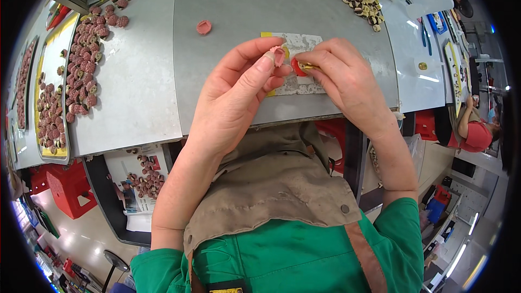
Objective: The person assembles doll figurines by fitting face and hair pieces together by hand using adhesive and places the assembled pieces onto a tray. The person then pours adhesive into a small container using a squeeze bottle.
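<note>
My left hand (pixel 230 89) pinches a small hollow pink piece (pixel 279 56) with a bumpy rim between thumb and fingers, its open side facing right. Close beside it, my right hand (pixel 347 78) grips a small piece with a round red face (pixel 297 67) and a cream and dark part at the fingertips; its exact kind is unclear. The two pieces are held apart over a worn grey-white sheet (pixel 306 87) with yellow edges. Another hollow pink piece (pixel 204 27) lies on the metal table left of the sheet.
Many bumpy pink pieces (pixel 84 73) are heaped at the left, some on a yellow-rimmed tray (pixel 66 38). Cream and dark pieces (pixel 358 1) are piled at the far right. An open drawer (pixel 103 201) below holds more pink pieces. A person in red (pixel 475 133) is at right.
</note>
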